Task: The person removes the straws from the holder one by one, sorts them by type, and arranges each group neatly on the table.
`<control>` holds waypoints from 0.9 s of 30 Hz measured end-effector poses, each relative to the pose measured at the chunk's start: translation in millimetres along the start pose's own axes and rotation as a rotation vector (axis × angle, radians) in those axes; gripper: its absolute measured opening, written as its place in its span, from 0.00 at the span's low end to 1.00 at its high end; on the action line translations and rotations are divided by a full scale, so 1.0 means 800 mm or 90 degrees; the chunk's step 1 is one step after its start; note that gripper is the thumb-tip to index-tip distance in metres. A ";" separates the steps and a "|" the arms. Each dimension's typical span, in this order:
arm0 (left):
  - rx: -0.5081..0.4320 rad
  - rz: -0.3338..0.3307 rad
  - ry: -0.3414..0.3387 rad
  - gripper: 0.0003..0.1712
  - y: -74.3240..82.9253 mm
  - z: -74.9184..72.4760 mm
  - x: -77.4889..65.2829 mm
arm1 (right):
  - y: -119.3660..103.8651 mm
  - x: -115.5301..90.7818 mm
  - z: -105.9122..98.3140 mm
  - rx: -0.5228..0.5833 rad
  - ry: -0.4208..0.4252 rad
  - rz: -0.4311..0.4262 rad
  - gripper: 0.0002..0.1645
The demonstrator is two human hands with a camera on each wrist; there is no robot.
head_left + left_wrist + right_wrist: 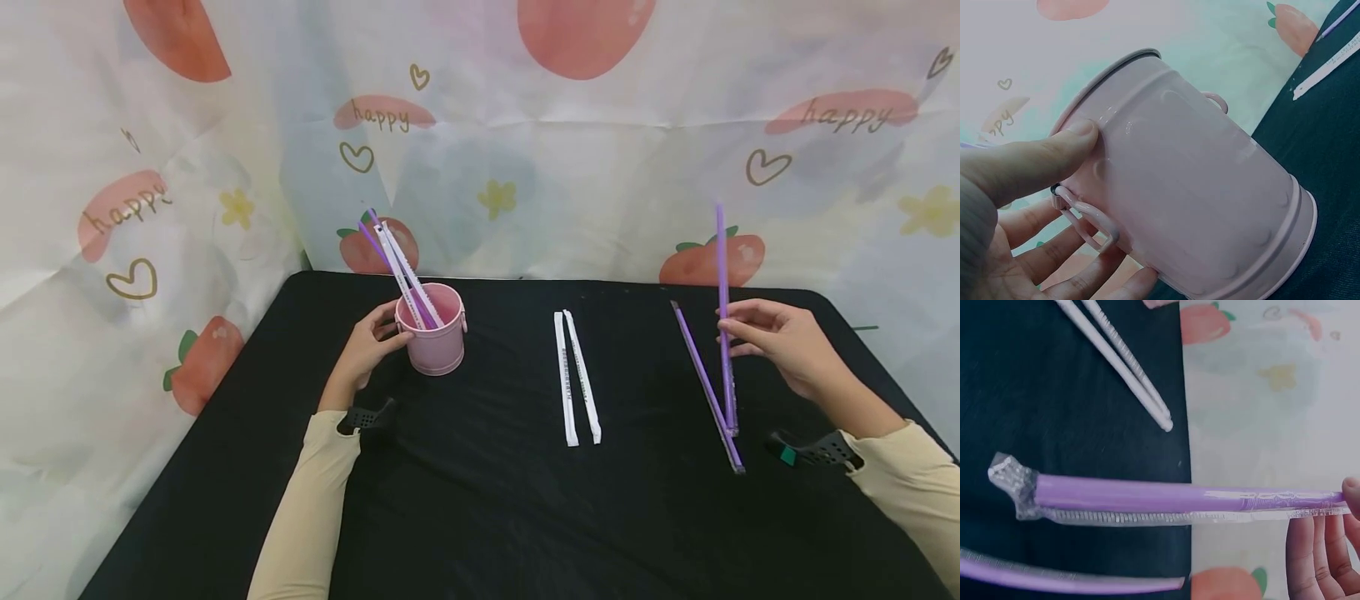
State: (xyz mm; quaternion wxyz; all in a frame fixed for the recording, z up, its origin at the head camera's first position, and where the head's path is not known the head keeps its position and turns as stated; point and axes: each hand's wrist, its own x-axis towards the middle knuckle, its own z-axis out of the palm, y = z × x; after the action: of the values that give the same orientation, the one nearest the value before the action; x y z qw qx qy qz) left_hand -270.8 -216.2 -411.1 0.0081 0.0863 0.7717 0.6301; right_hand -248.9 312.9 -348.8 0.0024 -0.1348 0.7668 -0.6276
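At the left of the head view, my left hand [365, 346] grips a small pink bucket [437, 350] near its rim. In the left wrist view the thumb [1054, 153] presses the wall, with the other fingers round by the wire handle [1094, 225]. White paper-wrapped straws [405, 271] and purple straws [372, 237] lean inside the bucket. My right hand [783, 346] pinches a purple straw [723, 275] in a clear wrapper, held roughly upright. Its wrapped lower end shows in the right wrist view. Another purple straw [705, 379] lies on the table just left of it.
Two white paper-wrapped straws [566, 383] lie side by side mid-table. A black cloth covers the table [480, 517]. Behind it and at the left hangs a printed curtain [465, 183] with peaches and hearts.
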 end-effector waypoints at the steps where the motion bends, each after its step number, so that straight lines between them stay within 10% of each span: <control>1: 0.001 0.001 -0.001 0.35 -0.001 0.000 0.000 | 0.002 -0.002 -0.003 -0.026 0.008 0.006 0.14; 27: 0.001 -0.010 -0.005 0.35 -0.002 0.001 0.000 | 0.063 -0.009 -0.056 -0.195 -0.035 0.111 0.14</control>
State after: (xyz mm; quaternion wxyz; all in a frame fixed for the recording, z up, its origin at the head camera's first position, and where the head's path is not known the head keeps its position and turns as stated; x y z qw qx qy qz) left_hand -271.2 -215.7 -413.2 0.0164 0.0828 0.7728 0.6290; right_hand -260.3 366.4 -389.0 0.0570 -0.0837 0.8618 -0.4971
